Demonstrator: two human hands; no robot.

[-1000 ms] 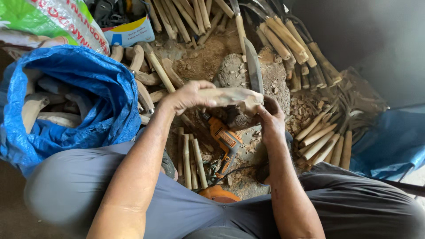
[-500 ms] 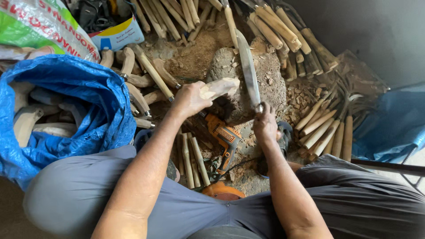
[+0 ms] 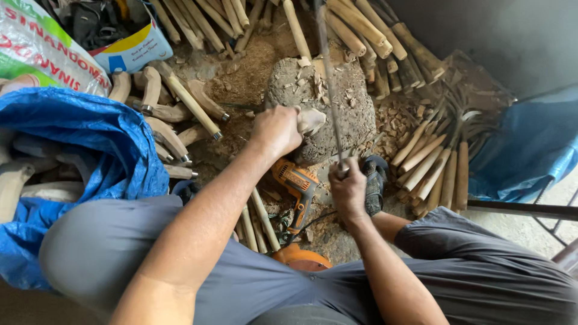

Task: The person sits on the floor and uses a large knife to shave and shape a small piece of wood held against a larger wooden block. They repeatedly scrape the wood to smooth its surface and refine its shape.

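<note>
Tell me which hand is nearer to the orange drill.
Right. The right hand grips the long blade just right of the orange drill; the left hand is farther up, holding a wood piece on the stump.

Crumpled blue plastic tarp [image 3: 90, 150] holding pale carved wooden pieces, orange power drill [image 3: 298, 183] on the dirt floor, bundle of straight wooden handles [image 3: 430, 165], printed white woven sack [image 3: 42, 51], round wood-chip-strewn chopping stump [image 3: 355, 114]
</note>
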